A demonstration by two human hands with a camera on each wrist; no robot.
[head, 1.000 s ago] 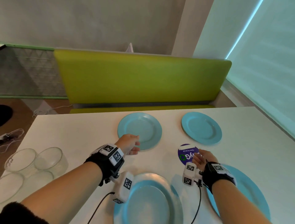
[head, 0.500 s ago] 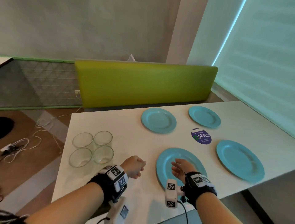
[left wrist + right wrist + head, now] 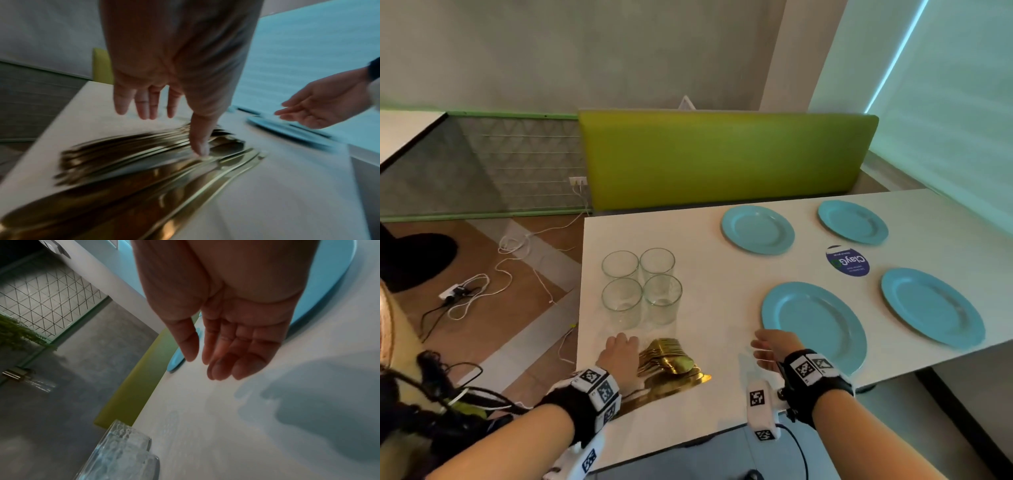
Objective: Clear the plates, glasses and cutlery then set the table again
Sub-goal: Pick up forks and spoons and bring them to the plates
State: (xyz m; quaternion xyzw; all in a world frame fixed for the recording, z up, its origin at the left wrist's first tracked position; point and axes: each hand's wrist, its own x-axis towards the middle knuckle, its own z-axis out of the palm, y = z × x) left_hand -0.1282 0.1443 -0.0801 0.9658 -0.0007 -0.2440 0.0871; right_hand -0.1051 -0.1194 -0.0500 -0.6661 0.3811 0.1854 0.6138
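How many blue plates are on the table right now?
4. Two sit at the far side, one further left and one further right; two sit nearer, one just beyond the right hand and one towards the right edge. None looks hidden.

4 blue plates [image 3: 758,230] lie flat on the table, spread in a 2x2 layout; nearest one [image 3: 815,325] sits just past the right hand's fingertips, other 3 well beyond. 4 clear glasses [image 3: 642,286], upright, empty, packed in a tight square, touching or nearly so, just ahead of the left fingers. Gold cutlery [image 3: 667,359] in a bundled pile, handles toward the table's near edge; left thumb tip looks to touch it (blurred), other left fingers above the table beside it.
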